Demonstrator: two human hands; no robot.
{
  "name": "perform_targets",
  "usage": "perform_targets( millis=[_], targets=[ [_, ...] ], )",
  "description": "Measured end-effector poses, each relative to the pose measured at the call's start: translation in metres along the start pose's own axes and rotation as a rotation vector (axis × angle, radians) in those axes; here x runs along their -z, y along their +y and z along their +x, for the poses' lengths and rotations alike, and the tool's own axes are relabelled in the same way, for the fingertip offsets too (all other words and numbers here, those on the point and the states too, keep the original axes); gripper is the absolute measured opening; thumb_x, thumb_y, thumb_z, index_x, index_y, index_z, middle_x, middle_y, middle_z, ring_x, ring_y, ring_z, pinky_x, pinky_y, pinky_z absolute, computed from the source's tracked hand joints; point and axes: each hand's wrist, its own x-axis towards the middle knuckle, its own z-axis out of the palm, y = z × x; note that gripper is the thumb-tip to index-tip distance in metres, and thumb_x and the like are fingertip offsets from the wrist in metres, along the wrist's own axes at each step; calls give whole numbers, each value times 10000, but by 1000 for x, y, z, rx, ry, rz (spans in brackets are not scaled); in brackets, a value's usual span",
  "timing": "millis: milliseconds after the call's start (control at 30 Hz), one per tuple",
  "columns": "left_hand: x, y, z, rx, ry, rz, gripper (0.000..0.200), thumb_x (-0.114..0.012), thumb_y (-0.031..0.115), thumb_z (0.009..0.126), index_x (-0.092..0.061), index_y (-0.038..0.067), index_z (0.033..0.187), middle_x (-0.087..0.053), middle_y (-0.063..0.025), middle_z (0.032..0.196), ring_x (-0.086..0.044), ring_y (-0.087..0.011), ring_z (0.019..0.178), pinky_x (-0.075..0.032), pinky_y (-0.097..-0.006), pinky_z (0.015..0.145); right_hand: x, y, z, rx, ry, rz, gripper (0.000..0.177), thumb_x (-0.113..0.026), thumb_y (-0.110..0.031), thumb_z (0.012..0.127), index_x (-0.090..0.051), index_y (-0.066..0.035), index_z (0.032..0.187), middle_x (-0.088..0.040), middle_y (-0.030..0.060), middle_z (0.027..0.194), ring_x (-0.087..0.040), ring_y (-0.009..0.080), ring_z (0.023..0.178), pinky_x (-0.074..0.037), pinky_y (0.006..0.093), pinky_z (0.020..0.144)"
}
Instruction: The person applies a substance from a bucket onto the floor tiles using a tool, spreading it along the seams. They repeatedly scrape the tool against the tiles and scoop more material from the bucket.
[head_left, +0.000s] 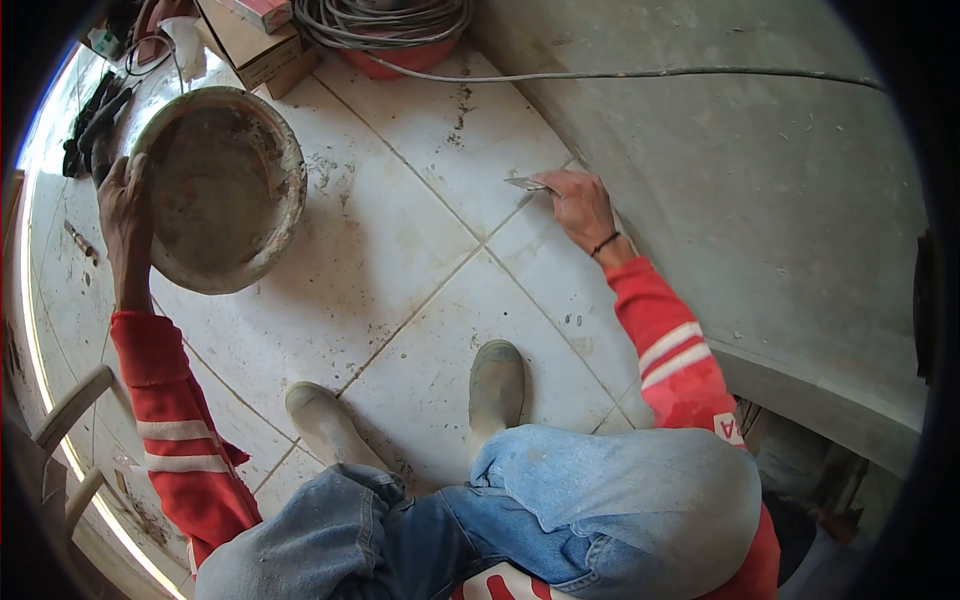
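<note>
My left hand [127, 205] grips the left rim of a round basin [296, 190], which is tilted and crusted with dried grey-brown residue. The inside of the basin faces me. Out to the right, my right hand [580, 205] is closed around a small trowel [524, 183]. Its thin metal blade points left, while the fingers hide its handle. This hand is close to the base of the grey wall, over the floor tiles.
White floor tiles [440, 330] carry dirt and crumbs. A grey wall [760, 190] rises on the right. A coiled cable [385, 22], a cardboard box [258, 50] and dark gloves [95, 120] are at the back. A small handled tool [78, 238] lies left, near a chair [75, 410].
</note>
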Motion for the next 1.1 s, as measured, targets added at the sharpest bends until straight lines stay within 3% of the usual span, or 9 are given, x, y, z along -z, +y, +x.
perform_targets(
  millis=[67, 267, 367, 500, 600, 667, 833, 967, 1100],
  targets=[
    [0, -2, -1, 18, 10, 31, 482, -535, 372, 1041, -663, -61, 1210, -708, -134, 974, -615, -199, 862, -488, -352, 852, -11, 26, 5, 240, -84, -94, 338, -535, -92, 872, -774, -121, 1109, -764, 137, 989, -714, 350, 900, -543, 480, 833],
    [5, -6, -5, 46, 30, 76, 487, -542, 371, 1035, -661, -40, 1268, -726, -155, 1037, -644, -208, 913, -489, -354, 874, 44, 13, -27, 239, -608, -149, 333, -563, -32, 837, -771, -98, 1088, -762, 123, 1074, -711, 341, 998, -555, 444, 884],
    [5, -2, -9, 64, 71, 84, 488, -546, 375, 1033, -659, -35, 1271, -724, -161, 1041, -652, -215, 922, -490, -361, 885, 38, 30, -14, 47, -378, -9, 340, -545, -73, 863, -759, -119, 1123, -745, 157, 1055, -699, 395, 939, -551, 480, 826],
    [2, -1, 4, 8, -25, 99, 494, -542, 376, 1033, -653, -44, 1268, -721, -187, 1049, -664, -255, 934, -491, -374, 894, 26, 24, 23, -226, -130, -236, 262, -549, -100, 906, -761, -126, 1058, -743, 169, 1018, -709, 420, 920, -584, 506, 775],
    [-2, -4, 6, -36, -8, 93, 486, -536, 373, 1035, -656, -48, 1246, -719, -194, 1033, -652, -278, 905, -489, -384, 883, -13, 21, 16, -370, -187, -416, 208, -540, -151, 961, -744, -118, 982, -747, 157, 990, -727, 410, 881, -596, 522, 737],
    [3, -12, 8, -26, -9, 120, 467, -543, 370, 1038, -661, -47, 1212, -714, -162, 991, -624, -246, 862, -488, -376, 858, -40, 8, -29, -261, -169, -366, 222, -526, -216, 1024, -722, -120, 983, -732, 130, 951, -728, 387, 792, -592, 527, 690],
    [7, -20, 8, 14, -1, -14, 431, -548, 359, 1049, -672, -25, 1200, -700, -105, 964, -601, -173, 860, -484, -342, 837, 6, -48, -82, -135, -378, -92, 257, -519, -110, 929, -722, -150, 1080, -714, 169, 902, -714, 404, 810, -574, 520, 691],
    [11, -17, 8, 55, -62, -10, 400, -537, 350, 1060, -679, -5, 1178, -689, -78, 962, -586, -151, 852, -479, -328, 830, 16, 3, -72, -471, -135, -339, 202, -519, -102, 941, -662, -112, 1084, -725, 175, 901, -717, 426, 807, -576, 553, 676],
    [10, -14, 6, 79, -54, 19, 388, -525, 341, 1061, -679, -4, 1153, -684, -83, 946, -583, -152, 855, -477, -332, 826, -15, 2, -73, -527, -243, -393, 208, -530, -106, 938, -681, -95, 1082, -736, 157, 917, -726, 425, 810, -588, 549, 699]
  ],
)
